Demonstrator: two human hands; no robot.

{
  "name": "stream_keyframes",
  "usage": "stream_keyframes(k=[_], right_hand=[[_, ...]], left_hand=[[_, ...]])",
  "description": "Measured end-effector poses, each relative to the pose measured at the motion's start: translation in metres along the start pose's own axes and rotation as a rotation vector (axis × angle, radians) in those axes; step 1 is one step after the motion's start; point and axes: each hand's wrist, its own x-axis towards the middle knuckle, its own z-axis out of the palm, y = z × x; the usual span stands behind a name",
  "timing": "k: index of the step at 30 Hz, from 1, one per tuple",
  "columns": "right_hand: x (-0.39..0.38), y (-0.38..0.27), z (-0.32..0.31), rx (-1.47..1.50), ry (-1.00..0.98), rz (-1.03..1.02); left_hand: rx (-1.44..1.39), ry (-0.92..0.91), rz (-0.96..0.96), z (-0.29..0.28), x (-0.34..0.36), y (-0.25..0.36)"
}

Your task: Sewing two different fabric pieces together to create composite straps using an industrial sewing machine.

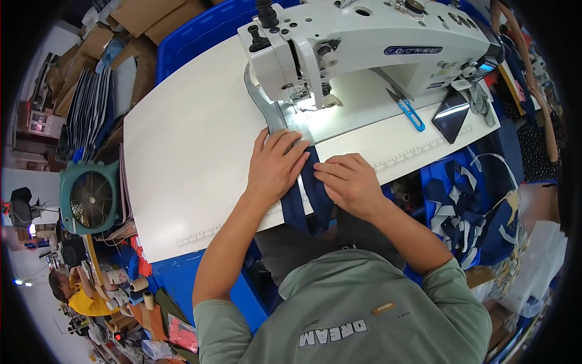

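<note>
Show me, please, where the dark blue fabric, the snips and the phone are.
Dark blue fabric [319,200]: head view, right side of its loop.
Snips [406,107]: head view, on the blue handle.
Phone [451,116]: head view, middle of the screen.

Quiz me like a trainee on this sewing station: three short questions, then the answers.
1. What lies just left of the black rectangular phone? A) blue-handled metal snips; B) round teal fan; C) crumpled grey cloth.
2. True or false: The bare right hand holds the phone.
3. Fill in: The white metal sewing machine stands on a flat tabletop coloured ___.

Key: 1. A; 2. False, it touches the navy fabric strip; 3. White.
</note>
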Motion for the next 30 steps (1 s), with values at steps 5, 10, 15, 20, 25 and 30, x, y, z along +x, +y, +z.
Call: stream_keyframes(k=[5, 10, 15, 20, 25, 30], right_hand=[[0.003, -0.002, 0.0, 0.062, 0.02, 0.035], [0.018, 0.007, 0.005, 0.023, 0.01, 0.044], [0.031, 0.018, 0.01, 0.011, 0.044, 0.052], [0.035, 0.023, 0.015, -0.024, 0.058, 0.086], [0.041, 0.023, 0.015, -0.003, 0.049, 0.092], [0.049, 0.025, 0.014, -0.026, 0.065, 0.18]], left_hand=[[0.007, -0.028, 0.029, -0.002, 0.003, -0.003], [0.007, -0.03, 0.012, -0.003, 0.021, -0.018], [0.024, 0.031, 0.012, 0.008, 0.026, -0.034], [-0.038, 0.078, -0.061, 0.012, 0.029, -0.039], [-0.032, 0.03, -0.084, 0.01, 0.032, -0.052], [0.007, 0.027, -0.089, 0.013, 0.047, -0.061]])
